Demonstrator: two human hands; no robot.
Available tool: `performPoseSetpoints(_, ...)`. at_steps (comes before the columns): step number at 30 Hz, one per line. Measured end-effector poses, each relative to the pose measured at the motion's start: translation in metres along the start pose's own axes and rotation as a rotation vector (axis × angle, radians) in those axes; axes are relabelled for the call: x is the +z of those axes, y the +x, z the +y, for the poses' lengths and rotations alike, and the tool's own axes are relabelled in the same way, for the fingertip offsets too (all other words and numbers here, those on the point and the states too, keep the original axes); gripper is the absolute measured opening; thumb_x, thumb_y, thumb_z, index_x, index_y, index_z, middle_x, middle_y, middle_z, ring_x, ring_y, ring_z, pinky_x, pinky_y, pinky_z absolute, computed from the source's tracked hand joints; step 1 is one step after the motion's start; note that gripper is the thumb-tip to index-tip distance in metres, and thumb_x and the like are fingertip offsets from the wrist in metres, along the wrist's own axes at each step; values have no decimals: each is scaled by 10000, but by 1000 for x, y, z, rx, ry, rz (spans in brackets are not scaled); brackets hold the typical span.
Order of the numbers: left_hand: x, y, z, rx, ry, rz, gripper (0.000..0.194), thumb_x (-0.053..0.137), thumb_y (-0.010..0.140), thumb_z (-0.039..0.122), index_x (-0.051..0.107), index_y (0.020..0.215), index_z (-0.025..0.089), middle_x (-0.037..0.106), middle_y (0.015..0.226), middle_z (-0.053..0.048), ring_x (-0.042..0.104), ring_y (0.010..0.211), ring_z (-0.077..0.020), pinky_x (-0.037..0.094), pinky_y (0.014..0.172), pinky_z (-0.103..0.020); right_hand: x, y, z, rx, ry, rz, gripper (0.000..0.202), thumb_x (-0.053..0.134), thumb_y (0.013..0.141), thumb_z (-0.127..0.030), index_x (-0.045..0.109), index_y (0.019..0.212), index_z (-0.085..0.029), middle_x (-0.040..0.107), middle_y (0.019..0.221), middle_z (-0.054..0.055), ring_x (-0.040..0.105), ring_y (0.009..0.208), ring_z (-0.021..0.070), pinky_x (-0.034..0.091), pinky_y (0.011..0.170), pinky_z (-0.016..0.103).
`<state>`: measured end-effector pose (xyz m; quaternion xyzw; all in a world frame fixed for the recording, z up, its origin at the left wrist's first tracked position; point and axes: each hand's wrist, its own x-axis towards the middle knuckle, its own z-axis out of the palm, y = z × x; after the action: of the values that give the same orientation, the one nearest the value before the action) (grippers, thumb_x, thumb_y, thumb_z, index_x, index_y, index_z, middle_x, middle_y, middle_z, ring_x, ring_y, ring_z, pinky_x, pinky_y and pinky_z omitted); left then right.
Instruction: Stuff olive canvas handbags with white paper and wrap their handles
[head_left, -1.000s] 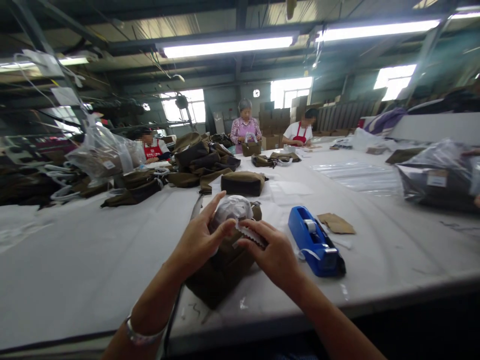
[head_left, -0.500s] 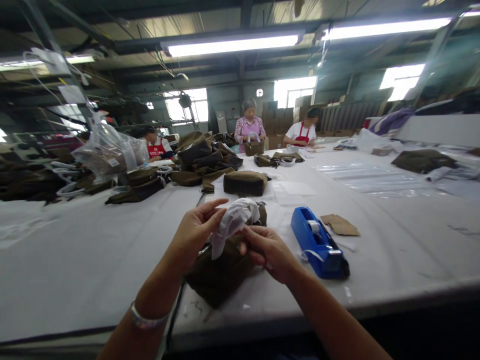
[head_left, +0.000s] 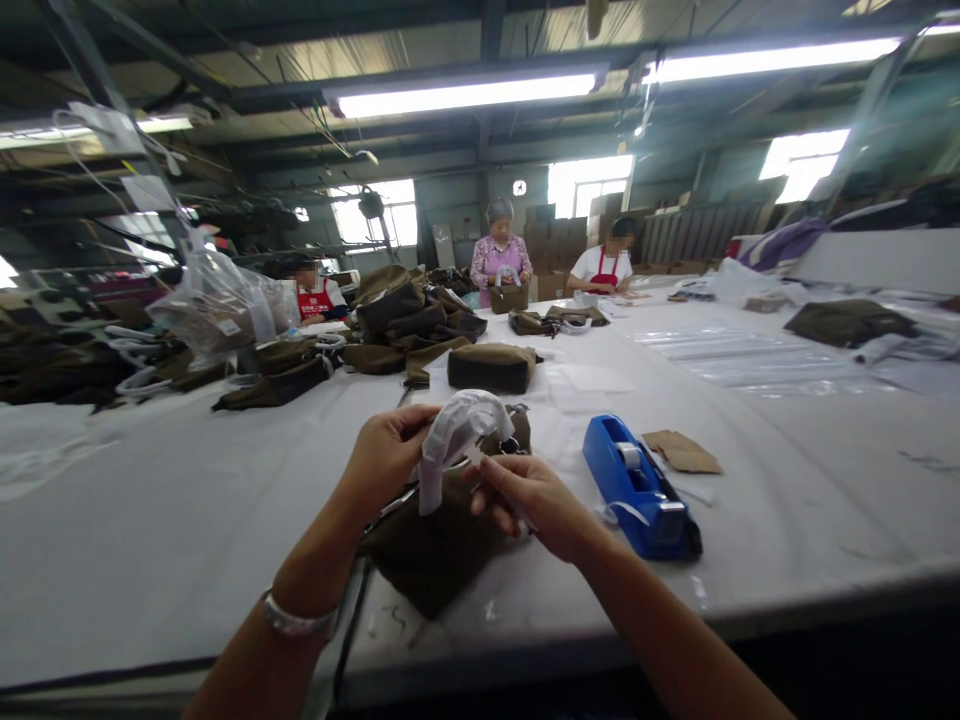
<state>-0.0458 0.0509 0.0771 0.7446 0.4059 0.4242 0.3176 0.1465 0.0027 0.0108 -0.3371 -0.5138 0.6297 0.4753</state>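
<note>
An olive-brown bag (head_left: pixel 439 555) lies in front of me, and its handle (head_left: pixel 461 415) arches up inside a white wrapping. My left hand (head_left: pixel 390 450) is closed on the left side of that wrapped handle, with thumb and fingers pinched together. At the inner side of the arch, my right hand (head_left: pixel 529 495) pinches a small whitish piece of tape (head_left: pixel 474 456) between thumb and forefinger. Its other fingers are curled beneath. A metal ring shows by the handle's right end. Right of my right hand stands a blue tape dispenser (head_left: pixel 634 485) with a roll in it.
Beyond the bag sits another olive-brown bag (head_left: pixel 491 368). A heap of bags (head_left: pixel 412 310) lies farther back left, near a clear plastic sack (head_left: pixel 217 300). Brown paper pieces (head_left: pixel 682 451) lie by the dispenser. Clear plastic sheets (head_left: pixel 750 355) cover the right side. Three people work across the table.
My left fingers have drawn in closer to the wrapped handle, whose arch now shows more fully. The tape in my right fingertips has come into clearer view.
</note>
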Motion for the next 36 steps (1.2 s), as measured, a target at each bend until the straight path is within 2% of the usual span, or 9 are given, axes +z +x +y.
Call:
performPoseSetpoints(4, -8, 6, 19, 164, 332, 254, 229, 718, 837, 400, 824, 946, 229, 813, 917, -26, 727, 792, -204, 538, 705, -258, 8, -14, -21, -314, -256, 229, 331, 665, 923, -475, 659, 1095, -192, 748, 773, 16, 614, 467, 92, 489, 447, 185)
performPoseSetpoints(6, -10, 11, 34, 205, 390, 284, 206, 734, 832, 403, 822, 919, 237, 809, 875, -11, 708, 725, -178, 518, 652, -239, 8, -16, -36, -415, -250, 277, 288, 692, 919, -421, 622, 1106, -214, 756, 783, 5, 653, 503, 109, 528, 481, 197)
performPoseSetpoints(10, -3, 23, 54, 260, 275, 246, 154, 737, 834, 322, 803, 888, 193, 791, 806, -10, 692, 690, -145, 502, 613, -200, 0, -10, -58, -408, -23, 37, 194, 710, 902, -323, 682, 1050, -201, 779, 1031, 64, 761, 859, 184, 616, 732, 270)
performPoseSetpoints(14, 4, 34, 54, 273, 185, 121, 146, 732, 831, 284, 786, 874, 156, 778, 776, -25, 677, 673, -141, 504, 613, -202, -12, -3, -59, -413, 49, -120, 455, 780, 825, -238, 669, 1265, -265, 692, 1326, 69, 662, 1215, 250, 548, 1025, 401)
performPoseSetpoints(19, -1, 37, 57, 289, 42, 76, 193, 757, 828, 328, 783, 886, 146, 761, 763, -27, 641, 626, -119, 505, 585, -193, -13, -6, -57, -569, -315, 201, 230, 692, 929, -353, 771, 1126, -263, 767, 909, 32, 714, 750, 161, 592, 710, 302)
performPoseSetpoints(22, -3, 35, 63, 275, -1, 53, 209, 756, 833, 332, 783, 902, 137, 754, 751, -30, 637, 587, -115, 519, 557, -193, -6, -6, -67, -741, -557, 343, 170, 715, 911, -347, 816, 1026, -273, 723, 948, 39, 661, 821, 160, 553, 738, 288)
performPoseSetpoints(24, -3, 32, 67, 265, 17, 13, 219, 728, 861, 337, 787, 941, 142, 767, 786, -39, 677, 621, -134, 550, 583, -204, -2, -3, -73, -741, -521, 341, 180, 747, 881, -388, 825, 980, -259, 716, 996, 49, 643, 832, 165, 542, 719, 286)
performPoseSetpoints(28, -2, 24, 71, 259, 45, -2, 239, 712, 878, 341, 789, 1018, 163, 788, 867, -47, 731, 711, -168, 597, 660, -230, 2, 8, -77, -513, -304, 289, 358, 767, 826, -521, 809, 948, -187, 668, 667, 13, 500, 517, 108, 424, 472, 241)
performPoseSetpoints(36, 2, 6, 76, 300, 100, 156, 206, 754, 840, 321, 804, 982, 179, 804, 856, -40, 729, 662, -168, 563, 581, -210, 5, 14, -77, -469, -305, 251, 415, 751, 821, -565, 774, 858, -152, 657, 647, 10, 484, 508, 93, 380, 458, 222)
